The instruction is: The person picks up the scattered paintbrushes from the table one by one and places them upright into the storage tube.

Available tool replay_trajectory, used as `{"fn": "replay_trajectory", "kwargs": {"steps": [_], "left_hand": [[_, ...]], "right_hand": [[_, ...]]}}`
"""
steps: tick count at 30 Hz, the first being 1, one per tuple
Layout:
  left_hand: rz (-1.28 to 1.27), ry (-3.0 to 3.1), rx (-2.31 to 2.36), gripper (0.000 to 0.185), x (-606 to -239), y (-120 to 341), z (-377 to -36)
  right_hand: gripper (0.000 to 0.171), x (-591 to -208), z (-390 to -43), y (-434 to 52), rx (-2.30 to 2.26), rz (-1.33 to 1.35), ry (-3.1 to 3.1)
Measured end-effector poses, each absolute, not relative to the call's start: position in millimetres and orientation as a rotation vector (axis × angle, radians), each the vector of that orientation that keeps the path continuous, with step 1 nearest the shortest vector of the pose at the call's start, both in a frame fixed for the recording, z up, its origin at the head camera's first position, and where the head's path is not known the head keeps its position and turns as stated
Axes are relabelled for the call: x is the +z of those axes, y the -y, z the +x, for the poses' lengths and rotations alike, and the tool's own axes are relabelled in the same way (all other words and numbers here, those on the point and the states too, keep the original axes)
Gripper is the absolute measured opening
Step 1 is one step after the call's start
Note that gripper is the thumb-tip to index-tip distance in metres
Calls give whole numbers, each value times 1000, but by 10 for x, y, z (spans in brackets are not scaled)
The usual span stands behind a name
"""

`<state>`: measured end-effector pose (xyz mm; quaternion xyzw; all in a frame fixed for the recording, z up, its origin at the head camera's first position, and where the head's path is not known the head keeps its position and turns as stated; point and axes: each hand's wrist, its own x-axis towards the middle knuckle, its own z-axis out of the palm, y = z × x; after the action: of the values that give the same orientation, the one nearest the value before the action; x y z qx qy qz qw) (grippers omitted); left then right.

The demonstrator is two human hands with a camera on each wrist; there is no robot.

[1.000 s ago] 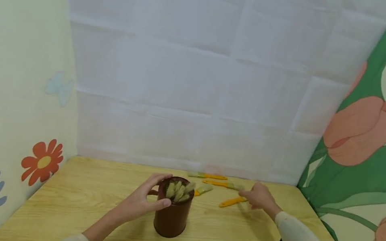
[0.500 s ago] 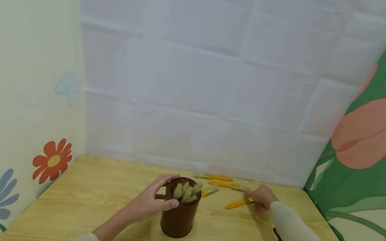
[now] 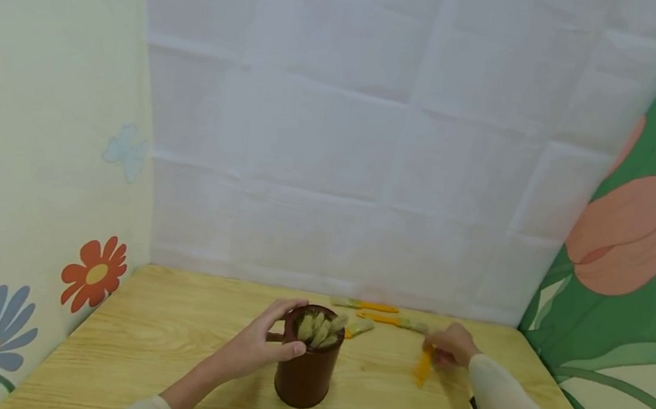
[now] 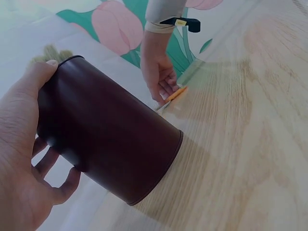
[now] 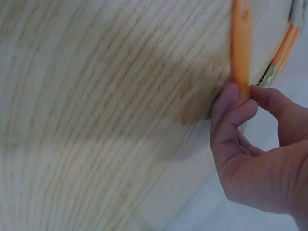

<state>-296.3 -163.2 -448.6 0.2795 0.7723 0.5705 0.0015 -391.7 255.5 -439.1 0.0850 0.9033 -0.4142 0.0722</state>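
Observation:
A dark brown cup stands on the wooden table, with several brushes standing bristles up inside it. My left hand grips the cup near its rim, thumb on the near side; the left wrist view shows the fingers curled round the cup. To the right, my right hand pinches an orange-handled brush that now points toward me. In the right wrist view thumb and fingers pinch the orange handle.
Three more orange-handled brushes lie near the back wall: one furthest back, one in front of it, one just behind the cup. Patterned walls close in the table on the left, back and right.
My right hand closed on the orange brush and swung its handle from lying sideways to pointing toward me. The left hand stayed on the cup. The head camera shifted slightly.

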Motion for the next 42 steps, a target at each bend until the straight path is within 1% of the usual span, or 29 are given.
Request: {"fn": "replay_trajectory", "kwargs": {"steps": [5,10,13,18,24,31,36,42], "left_hand": [[868,-2425,1798,66,-4479,1625,-2955],[876,-2422,1795,66,-4475,1622,-2951],[883,-2425,1796,66,-4473,1625,-2954],[892,-2414,1795,65,-4473,1632,-2961],[909,-2404,1790,65,-4488,1632,-2957],[909,-2402,1790,65,-4483,1616,-2950],[919,-2422,1782,65,-4483,1608,-2947],[924,-2423,1786,65,-4488,1611,-2935]], "right_hand": [[15,-4342,-3830,-2646,-1406,223,-2637],[17,-4277,-3786,-2678,-1469,228,-2600],[18,-4204,-3787,-2644,-1513,172,-2559],[22,-3980,-3767,-2438,-1609,52,-2463],[30,-3561,-3670,-2057,-1672,-110,-2393],[35,-3166,-3514,-1725,-1809,-221,-2222],[33,-2996,-3415,-1538,-1915,-286,-2105],[39,-2896,-3350,-1371,-2071,-357,-2014]]}}
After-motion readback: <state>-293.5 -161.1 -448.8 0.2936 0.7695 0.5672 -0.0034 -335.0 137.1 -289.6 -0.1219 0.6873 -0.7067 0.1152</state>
